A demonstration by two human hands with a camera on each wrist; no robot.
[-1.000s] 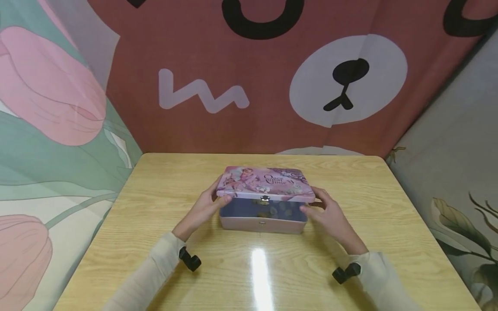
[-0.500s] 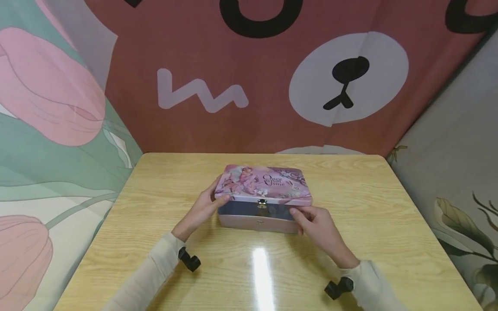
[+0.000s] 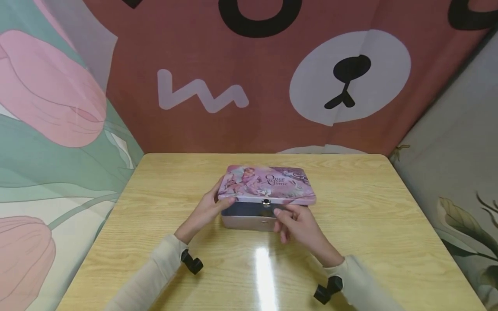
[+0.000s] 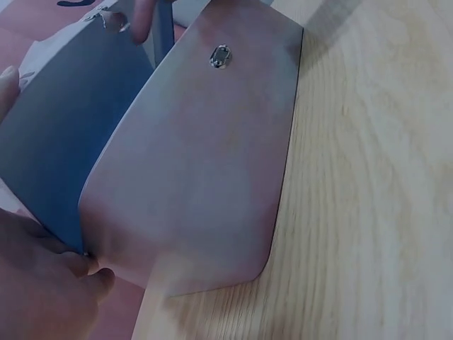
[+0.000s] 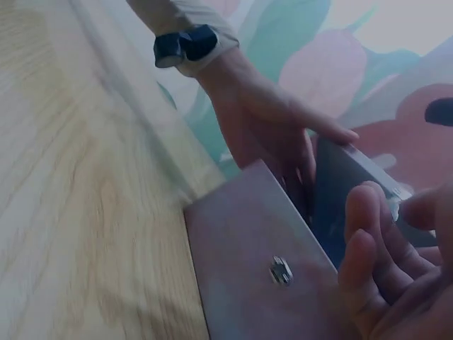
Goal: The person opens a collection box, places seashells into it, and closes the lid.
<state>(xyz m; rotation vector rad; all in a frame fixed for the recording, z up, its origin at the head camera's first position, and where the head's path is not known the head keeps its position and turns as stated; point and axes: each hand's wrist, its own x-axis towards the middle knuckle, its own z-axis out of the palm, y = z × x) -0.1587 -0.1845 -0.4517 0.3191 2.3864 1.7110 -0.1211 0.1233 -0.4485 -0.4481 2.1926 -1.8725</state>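
A tin box [image 3: 265, 218] with a pink and purple picture lid [image 3: 268, 183] stands in the middle of the wooden table [image 3: 369, 207]. The lid is almost down, and a dark gap shows above the pale base [image 4: 212, 156]. My left hand [image 3: 215, 202] grips the lid's left end, thumb on its front corner. My right hand [image 3: 285, 216] is at the front, its fingers [image 5: 375, 248] curled on the lid's edge beside the small metal clasp [image 3: 266, 202]. The catch stud [image 5: 281, 270] sits on the base front.
Printed cloth walls close in the table at the back and on both sides: a bear face [image 3: 346, 77] behind, pink tulips [image 3: 46, 95] at the left. A light glare [image 3: 262, 268] lies on the table in front of the box.
The lid has come down from well open to nearly closed. My right hand moved from the box's right end to the front centre by the clasp. The left hand stayed.
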